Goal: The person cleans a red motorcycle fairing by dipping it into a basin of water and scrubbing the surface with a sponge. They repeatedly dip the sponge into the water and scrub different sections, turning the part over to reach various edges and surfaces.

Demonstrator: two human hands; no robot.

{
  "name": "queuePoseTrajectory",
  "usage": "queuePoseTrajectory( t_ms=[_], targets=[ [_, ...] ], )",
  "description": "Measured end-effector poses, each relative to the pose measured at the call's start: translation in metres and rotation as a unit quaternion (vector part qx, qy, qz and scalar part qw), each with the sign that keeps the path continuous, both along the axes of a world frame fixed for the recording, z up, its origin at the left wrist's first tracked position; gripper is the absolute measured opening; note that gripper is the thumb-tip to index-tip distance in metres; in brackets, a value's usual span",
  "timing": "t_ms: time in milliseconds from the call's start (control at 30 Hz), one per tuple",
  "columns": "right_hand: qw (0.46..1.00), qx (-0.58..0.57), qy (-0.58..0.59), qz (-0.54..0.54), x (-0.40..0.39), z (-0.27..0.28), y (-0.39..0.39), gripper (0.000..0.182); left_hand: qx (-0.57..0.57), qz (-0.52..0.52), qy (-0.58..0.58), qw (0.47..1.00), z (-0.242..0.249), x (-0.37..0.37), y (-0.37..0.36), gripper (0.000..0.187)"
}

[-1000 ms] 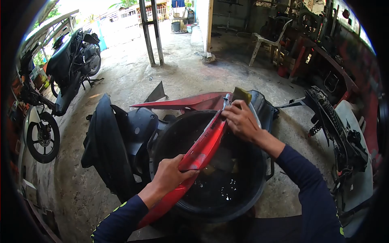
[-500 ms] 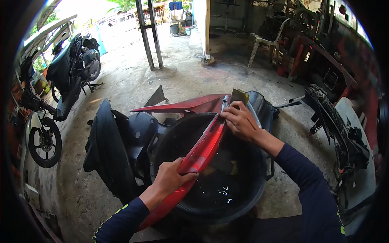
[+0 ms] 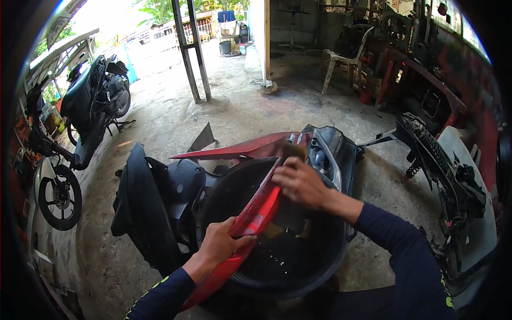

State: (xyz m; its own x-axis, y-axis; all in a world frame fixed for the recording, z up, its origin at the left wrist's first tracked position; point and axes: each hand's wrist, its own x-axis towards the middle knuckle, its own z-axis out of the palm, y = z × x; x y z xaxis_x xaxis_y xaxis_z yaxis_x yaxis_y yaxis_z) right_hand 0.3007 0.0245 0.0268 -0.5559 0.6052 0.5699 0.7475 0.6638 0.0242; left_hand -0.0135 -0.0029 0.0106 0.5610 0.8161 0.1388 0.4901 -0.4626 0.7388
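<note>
My left hand [image 3: 217, 246] is closed around the lower part of a long red motorcycle fairing panel [image 3: 260, 209], thumb on top. The panel slants over a round black tub [image 3: 320, 282] holding dark water and some submerged pieces. At the panel's upper end, my right hand [image 3: 301, 184] is closed on a brownish piece of sandpaper [image 3: 292, 151], smeared by motion. Its fingertips are at the panel's edge. Behind the tub lies a second red panel [image 3: 229, 148].
Black plastic fairings [image 3: 141, 208] lie left of the tub, and a grey-black part [image 3: 337, 146] sits behind it. A motorcycle [image 3: 93, 98] stands at left. At right are a stripped frame with a spring [image 3: 416, 141] and a white plastic chair [image 3: 344, 61].
My right hand has moved down and toward me along the panel with the sandpaper. The panel's upper end has shifted slightly left and down; my left hand keeps its grip.
</note>
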Motion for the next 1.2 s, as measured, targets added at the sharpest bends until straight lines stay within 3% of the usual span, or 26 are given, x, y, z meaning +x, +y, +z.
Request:
queuePoseTrajectory(
  t_ms=[67,233,300,400,500,633,800,900,1133,1200],
  targets=[
    [0.998,0.006,0.013,-0.069,0.023,0.007,0.022,0.037,-0.026,0.015,-0.003,1.0,0.002,0.002,-0.001,0.055],
    [0.999,0.006,0.029,0.015,-0.001,-0.003,-0.002,0.035,0.008,0.0,0.004,1.0,-0.001,-0.002,0.004,0.055],
    [0.999,-0.004,0.022,-0.028,0.019,-0.001,0.01,0.035,0.035,-0.016,0.004,0.999,-0.004,-0.002,0.0,0.055],
    [0.998,0.015,0.003,-0.058,0.027,0.006,0.022,0.037,-0.027,0.008,0.001,1.0,0.002,0.003,0.001,0.056],
    [0.999,-0.011,0.021,0.026,-0.009,-0.001,-0.011,0.037,-0.003,0.003,0.003,1.0,-0.002,-0.001,0.002,0.058],
    [0.997,0.018,0.012,-0.072,0.037,0.006,0.028,0.04,0.005,0.011,0.016,1.0,-0.001,0.0,0.0,0.059],
    [0.999,0.02,0.026,0.004,0.004,-0.009,0.001,0.042,0.016,-0.003,0.017,1.0,0.0,0.0,0.001,0.059],
    [0.998,0.004,0.021,-0.06,0.026,0.002,0.017,0.043,0.007,0.005,0.002,1.0,-0.002,0.001,-0.002,0.056],
    [0.999,0.012,0.033,0.0,0.01,-0.007,0.005,0.04,0.008,-0.004,0.008,1.0,0.001,0.001,-0.003,0.057],
    [0.997,0.03,0.033,-0.062,0.029,0.003,0.024,0.039,-0.027,0.015,0.013,0.999,0.003,0.002,-0.004,0.056]
  ],
)
